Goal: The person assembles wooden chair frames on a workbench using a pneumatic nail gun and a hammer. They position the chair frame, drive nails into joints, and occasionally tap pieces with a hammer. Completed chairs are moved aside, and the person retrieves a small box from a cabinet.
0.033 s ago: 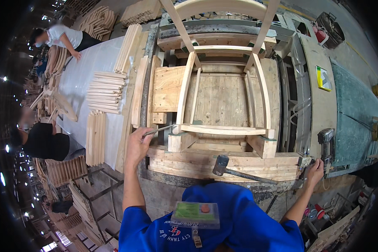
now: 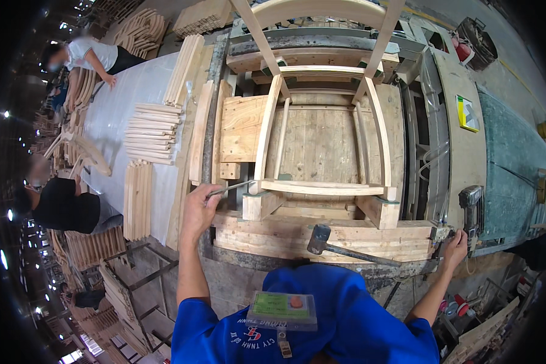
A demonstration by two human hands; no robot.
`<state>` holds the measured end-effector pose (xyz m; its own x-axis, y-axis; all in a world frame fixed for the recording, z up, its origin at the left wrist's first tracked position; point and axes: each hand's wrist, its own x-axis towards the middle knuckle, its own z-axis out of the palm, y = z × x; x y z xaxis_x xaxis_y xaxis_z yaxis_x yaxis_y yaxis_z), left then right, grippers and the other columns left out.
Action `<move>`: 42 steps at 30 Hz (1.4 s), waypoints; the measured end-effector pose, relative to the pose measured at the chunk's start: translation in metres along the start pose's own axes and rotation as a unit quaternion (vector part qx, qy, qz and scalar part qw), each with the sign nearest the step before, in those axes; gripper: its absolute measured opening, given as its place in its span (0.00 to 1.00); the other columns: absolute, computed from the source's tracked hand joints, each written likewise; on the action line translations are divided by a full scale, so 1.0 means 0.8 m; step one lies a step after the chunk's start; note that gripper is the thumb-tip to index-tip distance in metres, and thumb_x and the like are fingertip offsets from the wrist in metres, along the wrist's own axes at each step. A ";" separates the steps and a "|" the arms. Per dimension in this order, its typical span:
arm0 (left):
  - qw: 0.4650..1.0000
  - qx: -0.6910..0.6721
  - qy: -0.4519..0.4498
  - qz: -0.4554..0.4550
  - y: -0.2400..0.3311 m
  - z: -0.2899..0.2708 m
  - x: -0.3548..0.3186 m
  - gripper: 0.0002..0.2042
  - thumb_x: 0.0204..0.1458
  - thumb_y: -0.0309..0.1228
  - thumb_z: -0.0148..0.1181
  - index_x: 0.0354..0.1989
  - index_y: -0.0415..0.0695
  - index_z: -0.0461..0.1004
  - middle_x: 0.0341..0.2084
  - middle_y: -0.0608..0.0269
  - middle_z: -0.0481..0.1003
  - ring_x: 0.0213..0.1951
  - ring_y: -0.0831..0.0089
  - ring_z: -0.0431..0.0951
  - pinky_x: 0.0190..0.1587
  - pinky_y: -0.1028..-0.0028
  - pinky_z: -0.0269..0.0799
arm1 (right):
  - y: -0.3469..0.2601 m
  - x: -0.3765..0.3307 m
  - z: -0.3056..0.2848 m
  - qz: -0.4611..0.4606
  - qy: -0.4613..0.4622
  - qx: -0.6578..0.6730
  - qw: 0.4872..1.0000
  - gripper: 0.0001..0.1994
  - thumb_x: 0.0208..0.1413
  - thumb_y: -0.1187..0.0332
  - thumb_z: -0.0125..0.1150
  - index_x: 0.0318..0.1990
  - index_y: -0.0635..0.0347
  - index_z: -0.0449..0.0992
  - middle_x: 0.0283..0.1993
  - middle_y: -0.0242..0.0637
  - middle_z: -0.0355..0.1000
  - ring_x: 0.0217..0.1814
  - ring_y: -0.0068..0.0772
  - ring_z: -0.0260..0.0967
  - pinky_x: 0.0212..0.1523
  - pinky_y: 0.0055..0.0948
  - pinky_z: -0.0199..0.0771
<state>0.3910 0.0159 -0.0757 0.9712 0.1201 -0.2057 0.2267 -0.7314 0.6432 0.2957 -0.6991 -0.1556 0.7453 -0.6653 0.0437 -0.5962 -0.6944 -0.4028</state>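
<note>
While loose wooden sticks lie stacked on the left, the left hand grips a thin metal rod, its tip at the near left corner of the wooden chair frame. That frame sits mid-scene over a plank bed, its rails and posts meeting, so assembly looks well advanced; seating or checking joints may remain, though their tightness cannot be judged. A mallet lies nearer, unheld. Well apart, the right hand is at the bench's near right edge; whether it grips anything is unclear.
</note>
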 end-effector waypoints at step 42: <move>0.995 0.061 -0.074 0.014 0.002 -0.016 0.029 0.10 0.55 0.23 0.63 0.44 0.38 0.81 0.38 0.47 0.80 0.43 0.48 0.80 0.48 0.61 0.75 | -0.076 0.036 0.025 -0.021 -0.002 -0.220 0.975 0.23 0.69 0.53 0.55 0.59 0.64 0.76 0.46 0.44 0.80 0.46 0.35 0.78 0.47 0.32 0.76</move>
<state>0.4148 0.0258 -0.0701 0.9536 0.0047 -0.3009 0.1801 -0.8102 0.5579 0.3593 -0.6705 -0.1482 0.7725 -0.6331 0.0487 -0.6347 -0.7721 0.0305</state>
